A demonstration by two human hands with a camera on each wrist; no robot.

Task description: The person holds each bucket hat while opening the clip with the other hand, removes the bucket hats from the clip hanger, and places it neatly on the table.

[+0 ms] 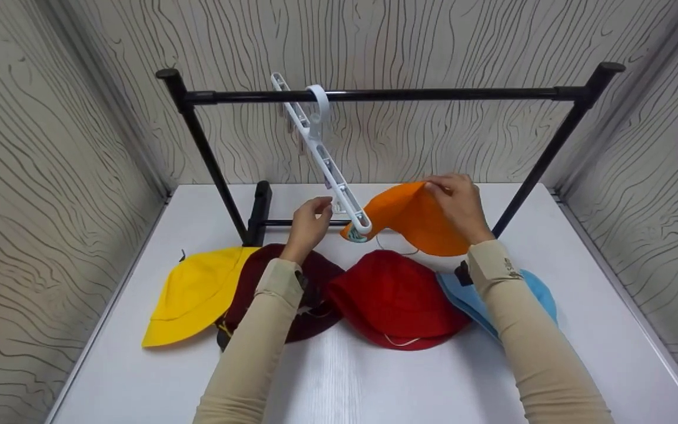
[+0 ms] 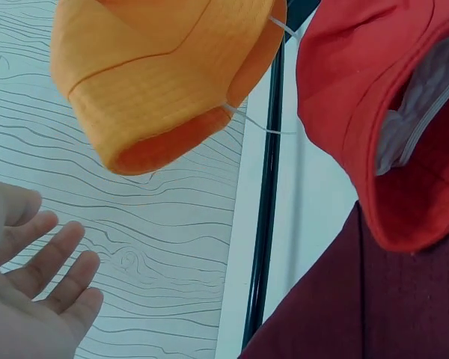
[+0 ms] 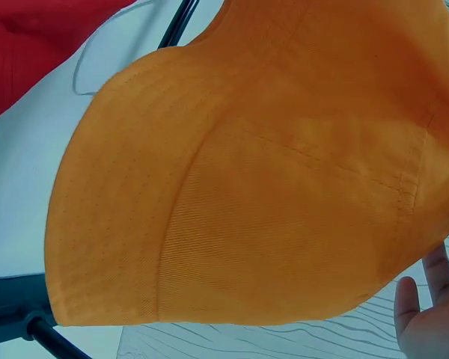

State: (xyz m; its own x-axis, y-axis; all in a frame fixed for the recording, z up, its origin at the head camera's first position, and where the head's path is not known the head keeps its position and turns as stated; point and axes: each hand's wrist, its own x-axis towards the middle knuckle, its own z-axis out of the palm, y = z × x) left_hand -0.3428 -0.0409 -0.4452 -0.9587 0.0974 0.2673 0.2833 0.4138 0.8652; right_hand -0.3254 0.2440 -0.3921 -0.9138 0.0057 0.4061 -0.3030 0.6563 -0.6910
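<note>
An orange bucket hat (image 1: 427, 221) is held up behind the near end of a white clip hanger (image 1: 339, 179). My right hand (image 1: 459, 203) pinches the top of its crown; in the right wrist view the hat (image 3: 284, 194) hides most of the fingers. A teal clip (image 1: 356, 235) hangs at the hanger's near end, overlapping the hat's left edge; I cannot tell whether it grips the cloth. My left hand (image 1: 311, 224) is raised just left of the hanger. In the left wrist view its relaxed fingers (image 2: 52, 262) hold nothing.
The hanger hooks over a black rack bar (image 1: 433, 94). On the white table (image 1: 327, 383) lie a yellow hat (image 1: 203, 288), a maroon hat (image 1: 315, 277), a red hat (image 1: 398, 294) and a light blue hat (image 1: 542, 294), the last partly under my right forearm. Wood-patterned walls (image 1: 404, 47) enclose the table.
</note>
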